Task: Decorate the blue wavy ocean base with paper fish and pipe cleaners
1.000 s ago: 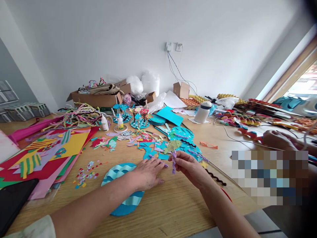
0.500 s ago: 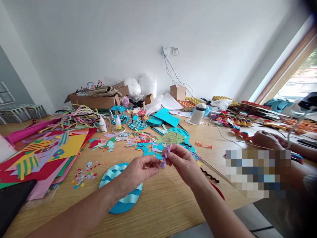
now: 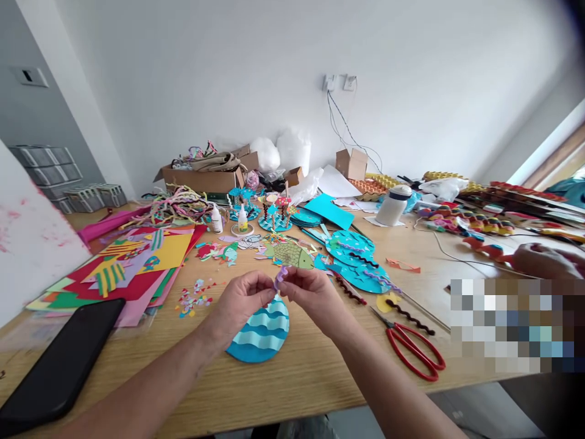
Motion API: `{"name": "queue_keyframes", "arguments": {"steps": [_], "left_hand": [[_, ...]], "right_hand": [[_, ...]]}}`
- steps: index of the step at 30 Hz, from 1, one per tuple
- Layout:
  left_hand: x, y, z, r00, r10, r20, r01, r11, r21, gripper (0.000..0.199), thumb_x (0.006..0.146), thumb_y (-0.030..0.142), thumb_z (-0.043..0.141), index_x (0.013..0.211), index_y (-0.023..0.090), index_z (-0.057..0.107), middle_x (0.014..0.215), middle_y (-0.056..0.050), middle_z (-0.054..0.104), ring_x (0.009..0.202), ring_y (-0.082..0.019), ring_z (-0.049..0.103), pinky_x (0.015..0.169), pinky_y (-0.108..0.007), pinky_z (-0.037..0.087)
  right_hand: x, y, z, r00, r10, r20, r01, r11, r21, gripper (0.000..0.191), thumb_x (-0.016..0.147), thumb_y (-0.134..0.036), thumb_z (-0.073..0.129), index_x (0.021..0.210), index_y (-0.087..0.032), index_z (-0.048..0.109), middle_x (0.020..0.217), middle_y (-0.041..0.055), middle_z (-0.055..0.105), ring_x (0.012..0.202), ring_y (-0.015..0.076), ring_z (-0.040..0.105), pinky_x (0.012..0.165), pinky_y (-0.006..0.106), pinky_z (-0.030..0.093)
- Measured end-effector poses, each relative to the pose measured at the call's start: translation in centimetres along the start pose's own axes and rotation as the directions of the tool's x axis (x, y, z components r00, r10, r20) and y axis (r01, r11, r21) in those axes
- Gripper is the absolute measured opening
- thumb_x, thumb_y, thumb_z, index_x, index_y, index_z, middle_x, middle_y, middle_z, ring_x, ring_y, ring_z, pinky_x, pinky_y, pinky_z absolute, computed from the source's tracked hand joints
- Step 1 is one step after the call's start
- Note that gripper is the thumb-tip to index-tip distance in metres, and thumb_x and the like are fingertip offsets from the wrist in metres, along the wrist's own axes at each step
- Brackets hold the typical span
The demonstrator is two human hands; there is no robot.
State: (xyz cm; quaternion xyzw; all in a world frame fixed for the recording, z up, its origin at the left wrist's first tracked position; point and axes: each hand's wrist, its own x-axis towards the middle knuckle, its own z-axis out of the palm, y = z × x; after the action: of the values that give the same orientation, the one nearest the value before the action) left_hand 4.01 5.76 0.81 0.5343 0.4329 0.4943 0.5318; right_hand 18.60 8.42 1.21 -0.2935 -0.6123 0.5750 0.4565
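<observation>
Raised from the desk [image 3: 315,390] since a second ago, the left hand [image 3: 237,302] meets the right hand [image 3: 317,299], the fingers of both clamped on one wavy purple pipe cleaner [image 3: 280,278], held roughly upright by the far edge of one blue wave-striped disc [image 3: 260,338]. Just beyond, one green scaled paper fish [image 3: 290,255] points its head right, long axis crosswise and dipping slightly, while one pair of red-handled scissors [image 3: 414,350], now fully in view, lies right of the forearm.
</observation>
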Motion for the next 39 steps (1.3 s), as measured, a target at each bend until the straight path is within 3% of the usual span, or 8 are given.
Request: {"name": "queue_keyframes", "arguments": {"steps": [8, 11, 16, 25, 32, 39], "left_hand": [[-1.2, -0.9, -2.0, 0.997, -0.034, -0.071, 0.036, 0.999, 0.022, 0.023, 0.059, 0.034, 0.072, 0.070, 0.017, 0.063, 0.064, 0.002, 0.059, 0.061, -0.012, 0.050, 0.056, -0.023, 0.037], [-1.5, -1.3, -2.5, 0.995, -0.054, -0.078, 0.056, 0.998, 0.023, 0.024, 0.058, 0.036, 0.073, 0.068, 0.016, 0.063, 0.062, 0.002, 0.058, 0.059, -0.012, 0.048, 0.055, -0.023, 0.037], [-1.7, -1.8, -2.8, 0.991, -0.083, -0.102, 0.084, 0.996, 0.010, 0.026, 0.058, 0.037, 0.073, 0.070, 0.016, 0.064, 0.063, 0.001, 0.058, 0.060, -0.012, 0.048, 0.057, -0.024, 0.037], [-2.1, -2.3, -3.2, 0.984, -0.149, -0.099, 0.145, 0.988, -0.054, 0.024, 0.057, 0.034, 0.075, 0.069, 0.015, 0.064, 0.062, 0.002, 0.056, 0.060, -0.011, 0.047, 0.057, -0.022, 0.036], [-2.7, -2.7, -3.6, 0.971, -0.236, -0.048, 0.226, 0.963, -0.147, 0.022, 0.063, 0.031, 0.074, 0.075, 0.016, 0.064, 0.067, 0.002, 0.058, 0.061, -0.010, 0.050, 0.058, -0.021, 0.038], [-2.7, -2.7, -3.6, 0.966, -0.251, -0.059, 0.231, 0.945, -0.233, 0.021, 0.060, 0.028, 0.076, 0.073, 0.017, 0.063, 0.065, 0.003, 0.058, 0.062, -0.009, 0.051, 0.060, -0.021, 0.040]], "right_hand": [[0.6, 2.3, 1.6, 0.996, -0.047, 0.077, 0.064, 0.970, -0.236, 0.008, 0.071, -0.028, 0.060, 0.073, -0.020, 0.060, 0.065, -0.0016, 0.059, 0.064, 0.0138, 0.054, 0.060, 0.026, 0.043], [0.6, 2.5, 1.9, 0.995, -0.045, 0.086, 0.074, 0.923, -0.378, 0.004, 0.073, -0.023, 0.058, 0.073, -0.020, 0.060, 0.064, -0.0017, 0.059, 0.060, 0.0127, 0.053, 0.055, 0.024, 0.040], [0.5, 2.3, 2.6, 0.995, -0.058, 0.087, 0.093, 0.875, -0.475, 0.005, 0.071, -0.016, 0.057, 0.068, -0.020, 0.058, 0.060, -0.0029, 0.057, 0.057, 0.0113, 0.051, 0.052, 0.022, 0.037], [0.0, 2.3, 3.1, 0.986, -0.141, 0.089, 0.166, 0.783, -0.599, 0.013, 0.071, -0.013, 0.056, 0.060, -0.020, 0.052, 0.052, -0.0053, 0.049, 0.051, 0.0091, 0.043, 0.050, 0.020, 0.031], [0.1, 2.6, 3.0, 0.986, -0.130, 0.102, 0.165, 0.786, -0.596, 0.014, 0.071, -0.011, 0.054, 0.060, -0.020, 0.050, 0.053, -0.0052, 0.048, 0.052, 0.0090, 0.043, 0.051, 0.020, 0.032], [0.1, 3.0, 3.2, 0.984, -0.131, 0.120, 0.177, 0.793, -0.583, 0.011, 0.072, -0.012, 0.053, 0.064, -0.019, 0.052, 0.056, -0.0044, 0.048, 0.055, 0.0095, 0.044, 0.052, 0.021, 0.033]]}}
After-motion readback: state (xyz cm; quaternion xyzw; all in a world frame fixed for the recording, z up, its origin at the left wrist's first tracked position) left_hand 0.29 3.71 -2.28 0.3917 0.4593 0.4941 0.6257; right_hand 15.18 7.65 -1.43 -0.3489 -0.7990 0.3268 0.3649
